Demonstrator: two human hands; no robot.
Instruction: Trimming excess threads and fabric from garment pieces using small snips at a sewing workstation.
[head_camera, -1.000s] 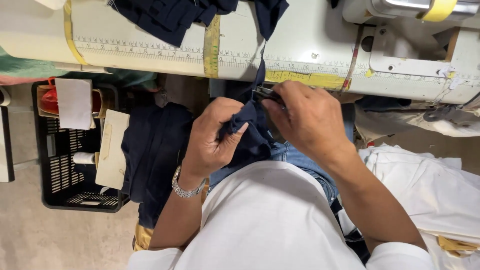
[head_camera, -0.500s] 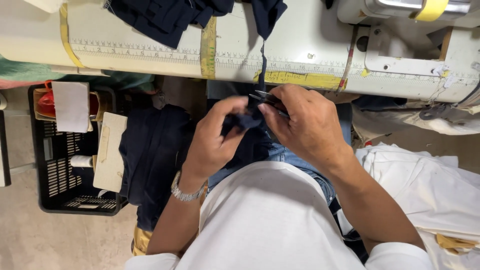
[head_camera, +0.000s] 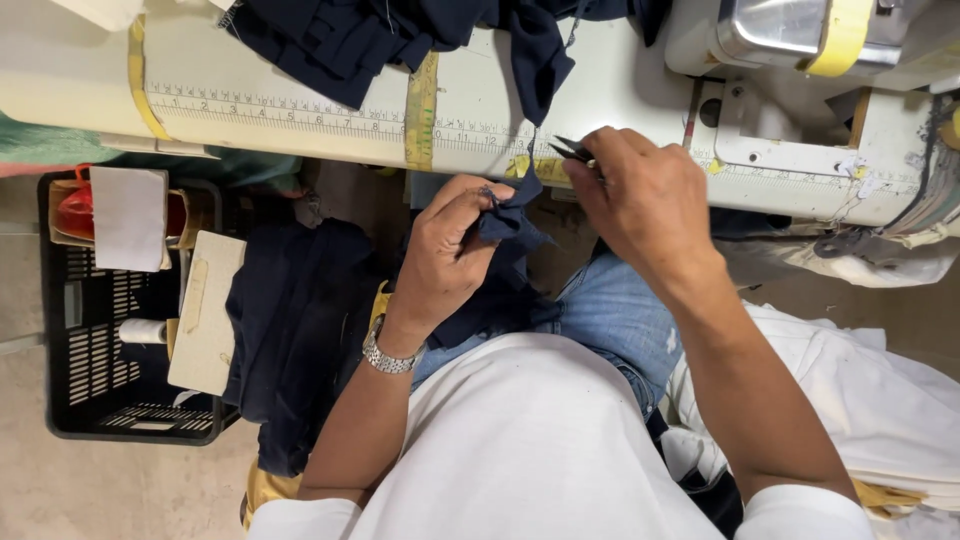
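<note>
Snips (head_camera: 572, 151) pinched in right hand (head_camera: 645, 205), left hand (head_camera: 445, 255) fingers clamped on navy cloth (head_camera: 505, 225), thread trimming seemingly midway, more navy pieces (head_camera: 340, 40) heaped on worktop (head_camera: 620, 90)

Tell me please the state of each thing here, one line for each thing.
left hand: closed, pinching the navy fabric piece.
right hand: closed around the thread snips.
navy fabric piece: bunched, held up over the lap.
thread snips: held, tips pointing left; open or shut unclear.
black crate: standing on the floor, partly filled.
navy garments: heaped on the sewing table.
</note>
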